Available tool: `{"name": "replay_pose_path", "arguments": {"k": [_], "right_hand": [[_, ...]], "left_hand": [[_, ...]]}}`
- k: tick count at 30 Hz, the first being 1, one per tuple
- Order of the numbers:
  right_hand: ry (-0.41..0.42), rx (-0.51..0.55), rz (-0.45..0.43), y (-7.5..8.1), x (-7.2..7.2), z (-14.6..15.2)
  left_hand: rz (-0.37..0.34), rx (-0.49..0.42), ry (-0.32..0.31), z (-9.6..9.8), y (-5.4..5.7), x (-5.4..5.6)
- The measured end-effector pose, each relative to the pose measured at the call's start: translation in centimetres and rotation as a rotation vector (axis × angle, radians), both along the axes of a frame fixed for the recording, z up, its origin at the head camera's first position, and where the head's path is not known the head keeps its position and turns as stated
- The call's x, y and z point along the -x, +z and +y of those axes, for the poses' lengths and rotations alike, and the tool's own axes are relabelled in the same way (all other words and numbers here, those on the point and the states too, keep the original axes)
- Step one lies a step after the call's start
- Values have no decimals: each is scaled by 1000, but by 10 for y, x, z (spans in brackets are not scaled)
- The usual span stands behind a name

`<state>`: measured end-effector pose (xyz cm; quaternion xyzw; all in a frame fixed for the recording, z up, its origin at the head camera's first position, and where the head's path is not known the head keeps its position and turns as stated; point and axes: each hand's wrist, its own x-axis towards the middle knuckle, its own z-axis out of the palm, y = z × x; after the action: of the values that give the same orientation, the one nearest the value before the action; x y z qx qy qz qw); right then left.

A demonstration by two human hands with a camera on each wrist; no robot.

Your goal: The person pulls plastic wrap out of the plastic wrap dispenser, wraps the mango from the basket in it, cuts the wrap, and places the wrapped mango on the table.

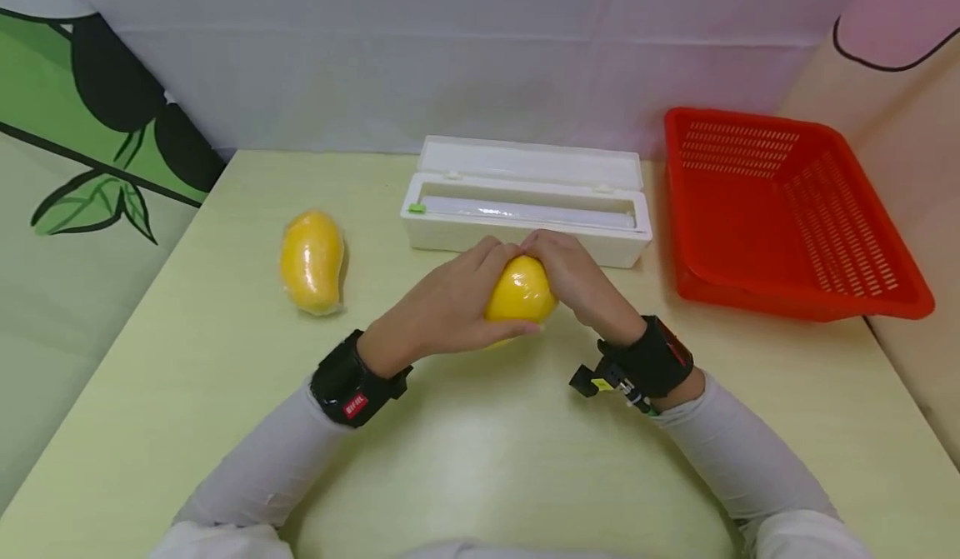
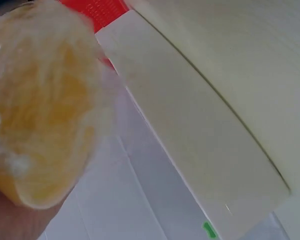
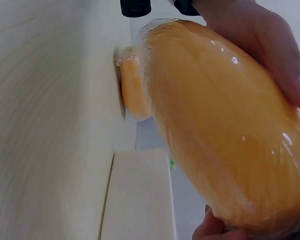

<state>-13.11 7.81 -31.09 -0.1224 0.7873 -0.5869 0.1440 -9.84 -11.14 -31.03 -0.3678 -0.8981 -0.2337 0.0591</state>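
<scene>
A yellow mango (image 1: 522,288) wrapped in clear film is held up between both hands in front of the white box. My left hand (image 1: 453,301) grips it from the left, thumb along the near side and fingers over the far side. My right hand (image 1: 581,282) holds it from the right, its fingers bent around the far end and meeting the left fingers. In the right wrist view, film clings tightly over the mango (image 3: 225,125), while in the left wrist view the film on the mango (image 2: 45,105) looks wrinkled and bunched.
A second film-wrapped mango (image 1: 312,262) lies on the table at left. Behind the hands stands the white cling film box (image 1: 525,238), lid up, with a film roll (image 1: 517,211) and a green slider (image 1: 417,208). A red plastic basket (image 1: 795,292) is at right.
</scene>
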Motion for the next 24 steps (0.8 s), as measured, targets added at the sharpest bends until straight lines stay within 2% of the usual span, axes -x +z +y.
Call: {"name": "replay_pose_path", "arguments": {"k": [7,11,15,20,24], "right_hand": [[46,-89,38,-3,2,1],[61,-154,77,-3,5,6],[37,-182,119,1,9,14],[6,-237,175,11,13,29],[-20,-225,166,19,15,43]], "left_hand": [[-101,92,113,-5,4,2],[-155,156,167,-13,9,7],[-267,175,214,-27,19,15],[-433,191,324,-50,31,25],[-520,170,380,-72,36,30]]}}
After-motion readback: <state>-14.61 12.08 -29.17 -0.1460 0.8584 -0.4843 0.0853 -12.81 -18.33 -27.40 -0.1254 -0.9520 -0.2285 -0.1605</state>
